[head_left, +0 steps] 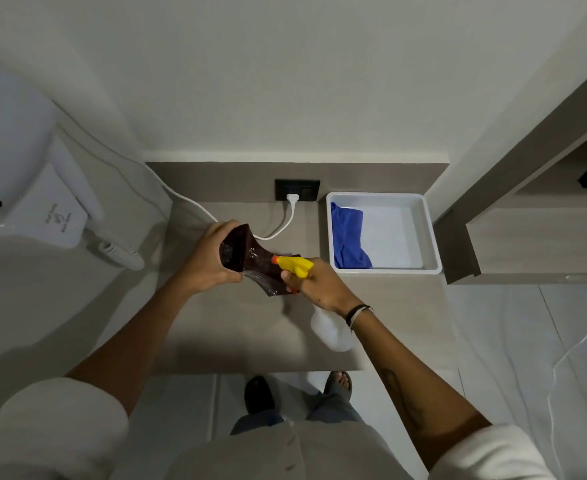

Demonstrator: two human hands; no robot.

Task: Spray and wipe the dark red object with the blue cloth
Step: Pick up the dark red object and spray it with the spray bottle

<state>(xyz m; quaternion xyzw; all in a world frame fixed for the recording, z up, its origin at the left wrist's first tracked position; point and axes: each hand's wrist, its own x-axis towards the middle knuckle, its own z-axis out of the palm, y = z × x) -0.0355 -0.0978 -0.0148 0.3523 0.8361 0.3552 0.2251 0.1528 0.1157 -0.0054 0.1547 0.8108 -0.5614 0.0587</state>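
Your left hand (206, 258) has its grip closed around the wide end of the dark red object (250, 261), holding it tilted above the worktop (236, 327). Your right hand (320, 285) grips the spray bottle (332, 329), its yellow nozzle (294, 264) pointing left, right up against the object's middle. The blue cloth (347, 237) lies crumpled in the left part of the white tray (430, 233) on the right, apart from both hands.

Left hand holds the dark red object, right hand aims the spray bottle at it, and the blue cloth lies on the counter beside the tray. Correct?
Not quite. In the head view the blue cloth lies inside the white tray, not beside it. The rest stands: left hand holds the dark red object, right hand aims the spray bottle.
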